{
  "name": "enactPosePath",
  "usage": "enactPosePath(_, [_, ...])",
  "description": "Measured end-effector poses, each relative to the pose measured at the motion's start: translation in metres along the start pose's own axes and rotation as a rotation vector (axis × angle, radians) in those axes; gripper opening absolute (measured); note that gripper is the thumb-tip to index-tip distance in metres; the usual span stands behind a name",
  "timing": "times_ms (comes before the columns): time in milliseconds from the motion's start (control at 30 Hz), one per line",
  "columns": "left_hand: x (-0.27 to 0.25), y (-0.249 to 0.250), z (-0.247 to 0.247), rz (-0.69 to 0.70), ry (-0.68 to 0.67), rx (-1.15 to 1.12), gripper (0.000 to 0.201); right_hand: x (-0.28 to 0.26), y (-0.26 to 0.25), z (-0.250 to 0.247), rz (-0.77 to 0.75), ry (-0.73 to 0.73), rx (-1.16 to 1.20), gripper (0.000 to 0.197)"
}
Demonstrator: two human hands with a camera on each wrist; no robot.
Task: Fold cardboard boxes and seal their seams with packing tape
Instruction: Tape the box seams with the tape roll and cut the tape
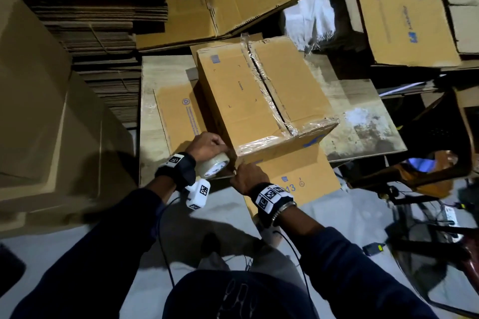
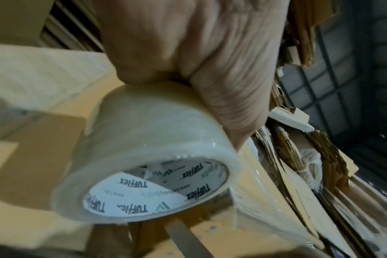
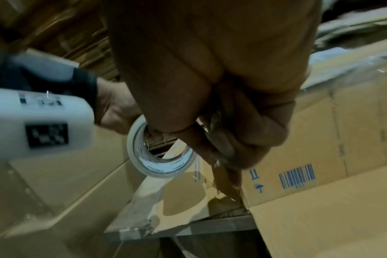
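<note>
Head view: high, facing down and forward over both forearms. Left and right wrist views: very close, looking along the palms. All three share the tape roll point(image 1: 212, 165) at the box point(image 1: 261, 101) near corner.

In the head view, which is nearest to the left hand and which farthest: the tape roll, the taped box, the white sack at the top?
1. Tape roll: held in the left hand, at the box's near corner.
2. Taped box: just beyond and to the right of the hand.
3. White sack: far behind the box, among flat cartons.
</note>
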State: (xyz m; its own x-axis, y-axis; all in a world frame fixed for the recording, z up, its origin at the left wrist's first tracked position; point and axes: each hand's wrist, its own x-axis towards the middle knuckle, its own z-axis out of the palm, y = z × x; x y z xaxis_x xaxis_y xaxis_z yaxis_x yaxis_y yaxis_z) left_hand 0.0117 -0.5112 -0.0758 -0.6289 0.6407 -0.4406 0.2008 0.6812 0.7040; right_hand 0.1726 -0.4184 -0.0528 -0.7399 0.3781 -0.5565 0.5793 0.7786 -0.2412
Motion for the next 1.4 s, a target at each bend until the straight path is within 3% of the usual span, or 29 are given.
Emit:
enactPosePath(100, [0.005,-0.019,-0.012,-0.016,-0.021,0.055,0.015,-0.009,0.015,0.002,0.026,0.009,0.02,0.042])
enactPosePath(233, [0.0,-0.037,-0.012,-0.045,-0.01,0.006,0.015,0.001,0.027,-0.011,-0.023,0.364,0.187,0.035])
enactPosePath(300, [-0.006,-0.034,-0.007,-0.052,0.039,-0.045,0.016,0.018,0.025,-0.02,-0.021,0.426,0.19,0.046])
enactPosePath(367, [-0.007,-0.032,0.0,-0.074,0.093,-0.081,0.017,0.033,0.022,-0.02,0.006,0.437,0.122,0.061])
enactPosePath(500, [-0.005,-0.034,0.005,-0.099,0.163,-0.17,0.02,0.045,0.021,-0.016,0.026,0.431,0.007,0.063])
enactPosePath(633, [0.003,-0.022,-0.006,-0.113,0.261,-0.287,0.018,0.056,0.029,-0.025,-0.015,0.256,0.007,0.073])
enactPosePath(700, [0.011,-0.016,-0.018,-0.075,0.319,-0.309,0.016,0.063,0.034,-0.037,-0.025,0.146,0.17,0.081])
enactPosePath(767, [0.021,-0.008,-0.03,-0.035,0.383,-0.309,0.017,0.072,0.045,-0.058,-0.045,0.172,0.37,0.07])
enactPosePath(833, [0.034,-0.001,-0.042,-0.04,0.412,-0.308,0.026,0.088,0.06,-0.082,-0.038,0.344,0.406,0.046])
enactPosePath(900, [0.049,0.007,-0.05,-0.061,0.444,-0.292,0.03,0.114,0.084,-0.105,0.014,0.488,0.351,0.036])
enactPosePath(967, [0.07,0.011,-0.057,-0.041,0.501,-0.261,0.024,0.144,0.108,-0.128,0.063,0.548,0.26,0.037])
enactPosePath(1067, [0.096,0.017,-0.068,-0.002,0.551,-0.227,0.018,0.176,0.147,-0.157,0.172,0.545,0.0,0.054])
enactPosePath(1200, [0.115,0.032,-0.083,0.135,0.578,-0.193,0.022,0.193,0.166,-0.166,0.274,0.448,-0.212,0.058])
enactPosePath(1267, [0.122,0.046,-0.092,0.207,0.553,-0.197,0.017,0.199,0.156,-0.172,0.238,0.547,-0.114,0.057])
enactPosePath(1333, [0.132,0.066,-0.104,0.303,0.467,-0.188,0.019,0.201,0.128,-0.191,0.0,0.586,0.229,0.051])
enactPosePath(1400, [0.143,0.088,-0.114,0.366,0.317,-0.212,0.024,0.201,0.087,-0.218,-0.228,0.381,0.682,0.047])
